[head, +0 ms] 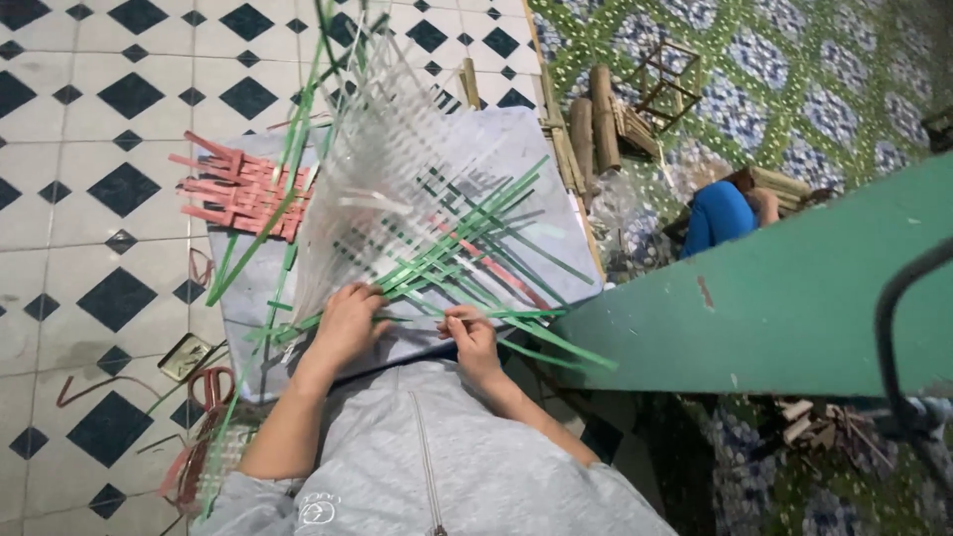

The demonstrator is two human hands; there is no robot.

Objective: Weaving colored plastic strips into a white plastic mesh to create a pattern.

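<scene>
Floor [89, 60] of white tiles with dark diamonds to the left of both hands, patterned green mat [794, 89] off to the right; green beam [774, 298] slanting in just right of the right hand; grey board [516, 149] lying flat under the work, serving as bench, its near edge against the person's lap.

Woven panel [397, 169] of clear and whitish strips stands tilted up from the board, directly beyond the hands; its lower part carries green strips [476, 248] fanning loose toward the right. Red woven piece [243, 194] rests on the board's far-left corner, well apart from either hand; bamboo pieces [596, 119] lie beyond the board's right edge.

Left hand [347, 323] lies palm down with fingers spread, pressing the panel's lower edge; its grip is flat on the strips, clamped round nothing. Right hand [469, 333], just beside it, has fingertips pinched together on one green strip.

Step in hand, as judged: weaving a green strip through the panel's base while the left hand pins the crossings. Next move likely calls for lifting alternate strips, sliding the pinched one under, then snugging it tight without shifting the pinned rows.
</scene>
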